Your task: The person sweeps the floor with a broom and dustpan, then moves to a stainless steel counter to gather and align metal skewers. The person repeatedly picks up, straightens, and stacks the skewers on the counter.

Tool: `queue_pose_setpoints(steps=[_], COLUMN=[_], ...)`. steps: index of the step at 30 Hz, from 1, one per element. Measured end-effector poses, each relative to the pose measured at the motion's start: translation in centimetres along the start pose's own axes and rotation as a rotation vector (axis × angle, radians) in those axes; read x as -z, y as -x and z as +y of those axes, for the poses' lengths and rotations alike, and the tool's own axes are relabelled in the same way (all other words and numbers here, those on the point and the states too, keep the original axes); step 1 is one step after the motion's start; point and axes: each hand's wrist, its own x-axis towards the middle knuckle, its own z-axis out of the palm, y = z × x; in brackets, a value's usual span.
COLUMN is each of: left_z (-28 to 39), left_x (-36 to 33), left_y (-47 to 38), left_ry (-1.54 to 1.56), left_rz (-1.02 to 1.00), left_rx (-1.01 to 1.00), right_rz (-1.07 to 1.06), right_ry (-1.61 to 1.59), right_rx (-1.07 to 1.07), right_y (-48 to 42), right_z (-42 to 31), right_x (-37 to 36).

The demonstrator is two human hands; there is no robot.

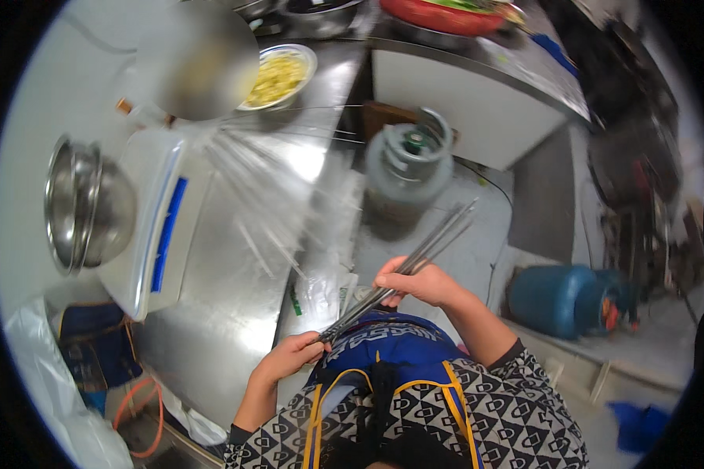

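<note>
Across the front of my blue apron [387,334], a bundle of thin metal skewers [361,308] slants from lower left to upper right. My left hand [293,354] is closed around the bundle's lower end. Higher up, my right hand [419,284] grips the same bundle, whose far ends fan out slightly beyond the fingers. Many more loose skewers [270,193] lie spread on the stainless steel table [229,258] to my left, blurred by motion. Some reach past the table's edge beside a clear plastic bag [320,293].
A bowl of yellow food [278,79] stands at the table's far end, partly hidden by a blurred patch. Steel bowls [88,208] and a white plastic container [164,234] are left. A grey gas cylinder [410,164] stands ahead; a blue one [554,302] is right.
</note>
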Motion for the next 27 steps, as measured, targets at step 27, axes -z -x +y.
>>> queue_pose_setpoints(steps=[27], left_z=[-1.5], left_x=[-28.8], left_y=[-10.8], left_ry=[-1.152], left_rz=[-0.532], left_rx=[-0.222], right_rz=[2.170], right_ry=[-1.155], right_rx=[0.406], right_y=[42.9], right_z=[55.8], right_x=[-17.4])
